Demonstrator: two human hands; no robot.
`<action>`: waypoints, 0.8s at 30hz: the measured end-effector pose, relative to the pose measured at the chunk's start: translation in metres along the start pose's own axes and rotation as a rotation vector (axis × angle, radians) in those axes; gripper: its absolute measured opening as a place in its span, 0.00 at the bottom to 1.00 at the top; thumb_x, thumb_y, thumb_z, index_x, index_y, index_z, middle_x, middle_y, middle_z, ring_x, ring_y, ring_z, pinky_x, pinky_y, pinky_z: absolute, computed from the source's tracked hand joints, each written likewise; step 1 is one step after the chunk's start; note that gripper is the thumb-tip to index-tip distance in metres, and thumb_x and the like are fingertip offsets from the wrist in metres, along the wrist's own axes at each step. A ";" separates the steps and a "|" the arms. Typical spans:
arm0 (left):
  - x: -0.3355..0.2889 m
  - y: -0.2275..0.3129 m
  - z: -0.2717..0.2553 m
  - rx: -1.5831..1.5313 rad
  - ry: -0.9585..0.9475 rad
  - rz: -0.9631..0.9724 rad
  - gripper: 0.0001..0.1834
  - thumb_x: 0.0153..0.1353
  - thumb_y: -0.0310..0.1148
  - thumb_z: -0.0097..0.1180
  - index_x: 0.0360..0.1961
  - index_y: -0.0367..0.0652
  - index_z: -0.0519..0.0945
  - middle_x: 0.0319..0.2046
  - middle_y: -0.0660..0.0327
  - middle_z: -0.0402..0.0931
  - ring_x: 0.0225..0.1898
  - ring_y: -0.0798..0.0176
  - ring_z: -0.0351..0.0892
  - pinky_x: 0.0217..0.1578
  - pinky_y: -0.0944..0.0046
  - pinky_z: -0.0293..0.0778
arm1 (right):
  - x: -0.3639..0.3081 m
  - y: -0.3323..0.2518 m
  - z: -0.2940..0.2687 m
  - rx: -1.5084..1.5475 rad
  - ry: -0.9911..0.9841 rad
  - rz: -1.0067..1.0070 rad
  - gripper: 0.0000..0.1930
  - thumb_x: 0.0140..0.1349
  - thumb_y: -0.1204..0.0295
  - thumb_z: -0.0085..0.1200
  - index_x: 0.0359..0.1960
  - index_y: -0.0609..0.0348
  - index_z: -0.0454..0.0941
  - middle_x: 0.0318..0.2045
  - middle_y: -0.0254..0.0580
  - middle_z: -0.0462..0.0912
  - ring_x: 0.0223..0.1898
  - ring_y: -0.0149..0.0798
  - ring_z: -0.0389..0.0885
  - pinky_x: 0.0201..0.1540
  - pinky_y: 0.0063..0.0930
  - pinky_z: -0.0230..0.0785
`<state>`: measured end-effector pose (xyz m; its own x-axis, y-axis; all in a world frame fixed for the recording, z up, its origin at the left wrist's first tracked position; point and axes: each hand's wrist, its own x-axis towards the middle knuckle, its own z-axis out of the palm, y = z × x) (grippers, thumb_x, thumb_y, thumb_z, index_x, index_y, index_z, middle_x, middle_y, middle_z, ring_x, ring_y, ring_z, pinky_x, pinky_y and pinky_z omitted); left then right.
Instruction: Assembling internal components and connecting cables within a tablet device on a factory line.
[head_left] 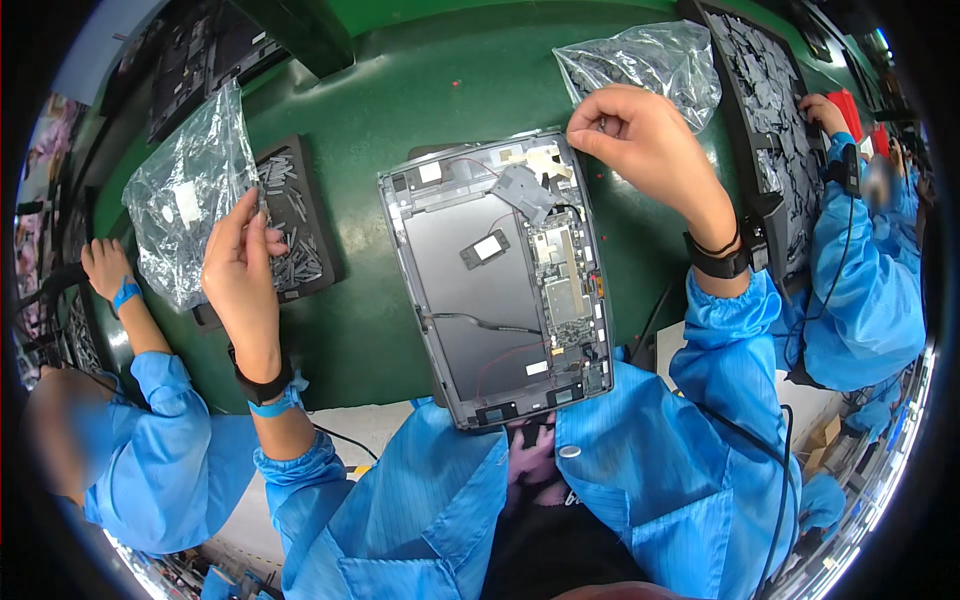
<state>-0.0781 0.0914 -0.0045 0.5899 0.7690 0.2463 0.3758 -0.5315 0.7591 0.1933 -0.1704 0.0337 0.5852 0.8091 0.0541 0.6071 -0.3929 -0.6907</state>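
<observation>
In front of me lies an opened, tablet-like device housing point(470, 270), its near edge against my jacket. A circuit board point(566, 285) runs along its right side. Inside are a small black module point(485, 249) with a white label, a grey piece point(527, 193) near the top, and thin red and black wires. At the housing's far right corner, my right hand point(640, 140) has thumb and forefinger pinched together; anything between them is hidden. My left hand point(243, 275), fingers closed, is over a dark tray point(318, 215) of small grey strips beside a clear plastic bag point(165, 215); its contents cannot be made out.
Another clear bag point(650, 65) lies at the far right of the green table point(400, 110). Beyond it stands a large black tray point(765, 110) of flat grey pieces. Co-workers in blue point(165, 450) sit on both sides. A cable hangs by my right sleeve.
</observation>
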 end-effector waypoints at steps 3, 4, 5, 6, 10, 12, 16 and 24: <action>0.000 -0.009 -0.002 0.070 -0.022 0.031 0.13 0.67 0.25 0.53 0.50 0.34 0.80 0.29 0.60 0.81 0.27 0.72 0.78 0.31 0.72 0.76 | 0.007 0.002 0.007 -0.079 -0.070 -0.044 0.05 0.53 0.74 0.59 0.29 0.63 0.79 0.24 0.45 0.81 0.27 0.43 0.80 0.32 0.33 0.71; -0.001 -0.010 -0.003 0.139 -0.062 0.020 0.12 0.67 0.25 0.54 0.50 0.35 0.80 0.30 0.59 0.81 0.28 0.71 0.79 0.32 0.72 0.76 | 0.007 0.004 0.009 -0.109 -0.104 -0.065 0.06 0.53 0.74 0.59 0.32 0.63 0.79 0.24 0.46 0.81 0.27 0.44 0.80 0.31 0.34 0.71; -0.003 -0.006 -0.004 0.139 -0.062 0.020 0.12 0.67 0.25 0.54 0.50 0.35 0.80 0.30 0.59 0.81 0.28 0.71 0.79 0.32 0.72 0.76 | 0.005 0.002 0.009 -0.109 -0.103 -0.065 0.06 0.53 0.74 0.59 0.32 0.63 0.79 0.24 0.46 0.81 0.27 0.44 0.80 0.31 0.34 0.71; -0.004 0.000 -0.005 0.179 -0.077 -0.003 0.12 0.66 0.25 0.54 0.49 0.35 0.81 0.30 0.59 0.81 0.29 0.72 0.79 0.32 0.72 0.76 | 0.002 -0.003 0.009 -0.092 -0.089 -0.015 0.08 0.53 0.75 0.58 0.35 0.63 0.78 0.23 0.46 0.81 0.26 0.44 0.79 0.31 0.35 0.70; -0.006 0.006 -0.005 0.208 -0.071 -0.024 0.09 0.66 0.26 0.55 0.45 0.35 0.82 0.30 0.60 0.80 0.29 0.72 0.79 0.32 0.72 0.76 | -0.004 0.008 0.017 0.069 -0.074 0.109 0.14 0.55 0.77 0.56 0.44 0.63 0.75 0.20 0.39 0.77 0.23 0.36 0.77 0.28 0.31 0.68; -0.006 0.010 -0.005 0.222 -0.070 0.011 0.09 0.65 0.26 0.56 0.44 0.35 0.82 0.30 0.60 0.80 0.29 0.72 0.79 0.31 0.72 0.75 | -0.005 0.011 0.016 0.190 -0.085 0.153 0.13 0.56 0.78 0.54 0.44 0.64 0.75 0.20 0.35 0.75 0.23 0.30 0.74 0.27 0.27 0.66; -0.005 0.009 -0.007 0.364 -0.049 0.168 0.08 0.64 0.26 0.57 0.42 0.36 0.83 0.31 0.59 0.81 0.30 0.69 0.79 0.32 0.69 0.75 | -0.006 0.011 0.019 0.375 -0.124 0.219 0.12 0.58 0.79 0.51 0.44 0.65 0.76 0.20 0.26 0.70 0.23 0.20 0.66 0.26 0.19 0.61; -0.006 0.011 -0.009 0.410 0.015 0.238 0.07 0.62 0.25 0.58 0.41 0.38 0.84 0.35 0.55 0.81 0.35 0.60 0.80 0.35 0.65 0.74 | -0.006 0.019 0.027 0.334 0.010 0.160 0.10 0.58 0.78 0.54 0.41 0.63 0.78 0.21 0.28 0.72 0.22 0.21 0.67 0.26 0.19 0.62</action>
<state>-0.0840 0.0841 0.0078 0.6844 0.6122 0.3961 0.4842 -0.7877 0.3809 0.1866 -0.1708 0.0011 0.6649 0.7438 -0.0679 0.2993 -0.3487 -0.8882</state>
